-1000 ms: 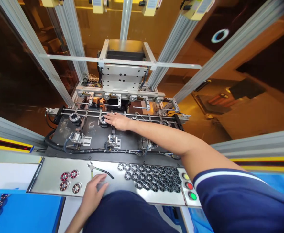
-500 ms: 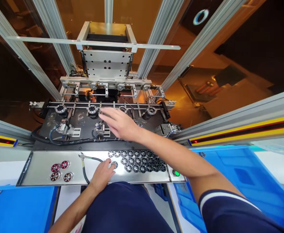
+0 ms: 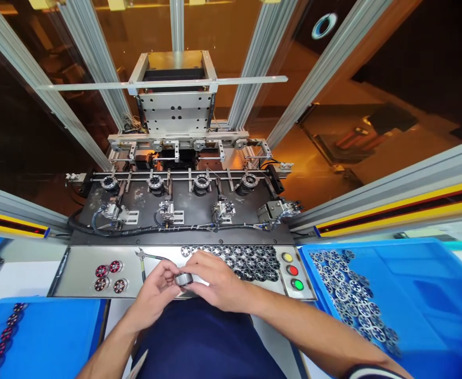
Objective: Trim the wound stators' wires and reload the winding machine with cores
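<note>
A small round grey metal ring part (image 3: 183, 279) is held between both hands just above the near edge of the brushed steel shelf (image 3: 77, 273). The left hand (image 3: 156, 292) is closed on the ring's left side with thumb and fingertips, and the right hand (image 3: 217, 284) is curled over its right side, the fingers narrowed around it. Whether the ring rests on the shelf or is lifted slightly clear of it cannot be told from this angle.

Just beyond the hands, a cluster of dark slotted metal discs (image 3: 247, 260) is spread on the shelf. A pair of small cutting pliers with dark handles (image 3: 144, 260) lies to the left of the hands, and further left four round parts with red windings (image 3: 108, 277) are grouped together. At the shelf's right end three round buttons, yellow, red and green (image 3: 292, 270), are set in a row.

Behind the shelf a black machine bed (image 3: 183, 202) carries four round fixtures (image 3: 201, 182) in a line under a pair of horizontal rods. To the right a blue plastic crate (image 3: 412, 295) holds many more slotted discs (image 3: 349, 300). At the lower left a second blue tray (image 3: 37, 337) holds a row of red wound parts (image 3: 2, 342) along its edge.
</note>
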Demonstrator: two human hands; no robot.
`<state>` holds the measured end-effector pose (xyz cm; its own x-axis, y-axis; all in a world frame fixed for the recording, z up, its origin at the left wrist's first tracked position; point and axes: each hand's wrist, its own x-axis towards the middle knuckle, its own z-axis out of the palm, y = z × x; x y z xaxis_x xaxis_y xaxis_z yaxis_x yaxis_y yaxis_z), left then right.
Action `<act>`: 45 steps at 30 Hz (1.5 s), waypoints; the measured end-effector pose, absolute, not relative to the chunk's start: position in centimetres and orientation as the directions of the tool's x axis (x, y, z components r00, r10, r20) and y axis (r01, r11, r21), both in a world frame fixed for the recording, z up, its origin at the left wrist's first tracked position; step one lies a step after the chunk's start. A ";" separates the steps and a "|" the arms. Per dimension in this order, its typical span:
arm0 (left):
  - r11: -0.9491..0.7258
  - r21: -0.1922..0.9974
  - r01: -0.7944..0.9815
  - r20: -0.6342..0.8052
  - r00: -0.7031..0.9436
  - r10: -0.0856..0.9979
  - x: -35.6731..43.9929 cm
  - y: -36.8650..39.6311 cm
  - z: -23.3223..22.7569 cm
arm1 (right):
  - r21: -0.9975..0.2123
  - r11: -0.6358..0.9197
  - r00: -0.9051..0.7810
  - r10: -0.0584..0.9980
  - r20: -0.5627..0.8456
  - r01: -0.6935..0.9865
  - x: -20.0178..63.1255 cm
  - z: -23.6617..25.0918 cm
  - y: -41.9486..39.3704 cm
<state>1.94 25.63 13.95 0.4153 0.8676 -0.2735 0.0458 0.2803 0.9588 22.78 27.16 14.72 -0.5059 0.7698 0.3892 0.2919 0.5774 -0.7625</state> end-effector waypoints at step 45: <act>-0.337 0.582 0.740 -0.029 0.434 0.900 2.1 30.1 2.2 | -0.445 0.484 -0.609 0.768 -0.196 0.753 31.5 12.8 54.8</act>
<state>2.10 30.09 2.19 0.4339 0.9005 -0.0294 0.7396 -0.3374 0.5824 31.52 54.84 12.77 -0.6095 0.7681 -0.1962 0.7535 0.4842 -0.4447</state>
